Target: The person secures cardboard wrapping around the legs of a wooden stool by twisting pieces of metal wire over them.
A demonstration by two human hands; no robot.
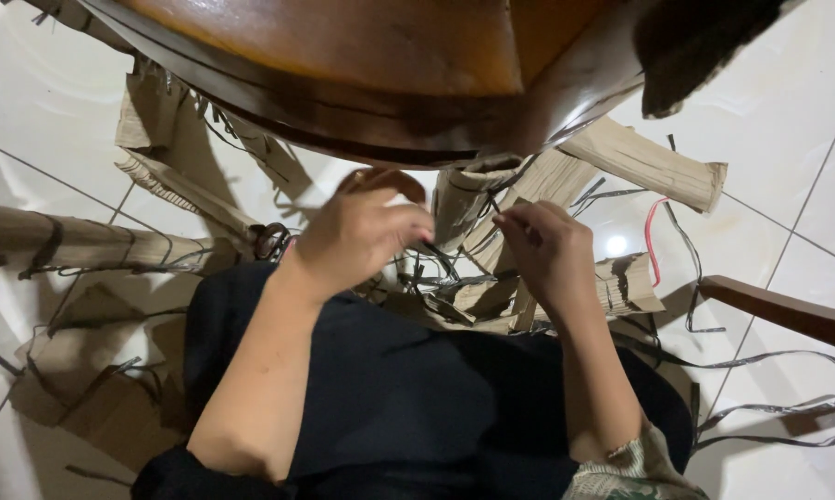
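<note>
My left hand [362, 231] and my right hand [547, 250] are close together over my lap, which is covered in dark cloth [390, 389]. Both hands have their fingers pinched on thin dark strips [436, 268] that run between them. A pile of torn brown cardboard pieces [473, 296] lies under and just beyond the hands. What exactly each fingertip grips is small and partly hidden.
A curved brown wooden piece [362, 65] with a dark edge hangs over the top of the view. More corrugated cardboard strips [649, 162] lie on the white tiled floor [788, 111]. A red cord [652, 241] and loose dark strips [769, 407] lie at right, beside a wooden bar [788, 315].
</note>
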